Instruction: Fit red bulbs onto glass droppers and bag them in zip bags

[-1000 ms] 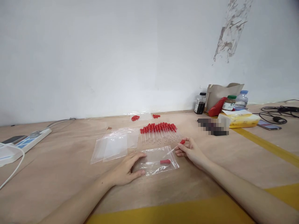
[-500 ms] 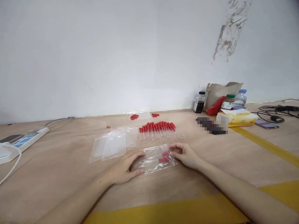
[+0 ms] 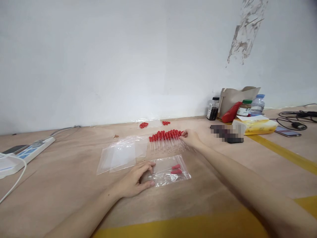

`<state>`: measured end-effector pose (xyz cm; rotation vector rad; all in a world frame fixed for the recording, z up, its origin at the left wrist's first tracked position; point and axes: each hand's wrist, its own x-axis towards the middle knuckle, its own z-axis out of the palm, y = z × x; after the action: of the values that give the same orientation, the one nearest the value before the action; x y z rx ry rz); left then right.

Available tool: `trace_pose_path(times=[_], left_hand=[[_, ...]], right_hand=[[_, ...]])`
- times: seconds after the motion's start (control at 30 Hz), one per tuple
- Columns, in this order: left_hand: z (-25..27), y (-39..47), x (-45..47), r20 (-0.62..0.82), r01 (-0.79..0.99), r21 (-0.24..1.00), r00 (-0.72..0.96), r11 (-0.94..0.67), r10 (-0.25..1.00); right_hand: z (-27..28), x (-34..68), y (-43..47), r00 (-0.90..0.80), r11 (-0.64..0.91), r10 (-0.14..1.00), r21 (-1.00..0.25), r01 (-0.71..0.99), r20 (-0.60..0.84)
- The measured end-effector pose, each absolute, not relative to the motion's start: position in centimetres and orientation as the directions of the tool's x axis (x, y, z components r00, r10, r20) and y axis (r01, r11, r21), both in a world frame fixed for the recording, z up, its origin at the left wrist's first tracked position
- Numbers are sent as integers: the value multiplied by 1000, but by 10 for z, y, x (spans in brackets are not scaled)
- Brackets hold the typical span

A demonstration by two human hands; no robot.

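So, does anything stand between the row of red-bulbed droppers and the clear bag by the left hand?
Nothing visible: only a strip of tabletop lies between the clear bag and the row of droppers, with the right hand at its right end.

The person's left forearm (image 3: 96, 205) is bare, with a small mark (image 3: 108, 195) near the left hand (image 3: 137, 178); the right forearm (image 3: 237, 175) is bare.
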<state>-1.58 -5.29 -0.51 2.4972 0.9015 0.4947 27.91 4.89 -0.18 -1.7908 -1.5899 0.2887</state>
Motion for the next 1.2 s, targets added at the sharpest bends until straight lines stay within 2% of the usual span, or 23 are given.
trace_pose_path(times=[0.2,0.43,0.57,0.67,0.73,0.83,0.93,1.03,1.2], left_hand=[[-7,-52,-16,184,518,466,736,-717,652],[-5,-53,-17,180,517,454,744,-726,643],[-6,-52,-16,192,507,448,750,-736,633],[-7,-52,-17,188,514,444,747,-734,637],[-7,-52,-17,181,526,439,742,-728,645],[-6,-51,-17,183,527,437,741,-729,646],[-7,-50,-16,187,519,438,746,-734,639],[-7,-49,-16,184,521,429,749,-737,637],[-8,-50,-17,179,535,427,741,-729,648]], right_hand=[[1,262,90,306,-114,923,-592,798,234],[4,255,98,337,-177,927,-602,779,163],[22,263,82,323,-153,933,-640,753,156],[25,277,54,249,-50,952,-709,704,180],[16,287,31,182,72,963,-846,528,196],[-6,296,1,240,140,951,-964,225,194],[-25,294,-15,310,127,943,-992,7,123],[-32,284,-21,332,137,940,-980,-142,83],[-32,270,-29,277,112,960,-967,-227,46]])
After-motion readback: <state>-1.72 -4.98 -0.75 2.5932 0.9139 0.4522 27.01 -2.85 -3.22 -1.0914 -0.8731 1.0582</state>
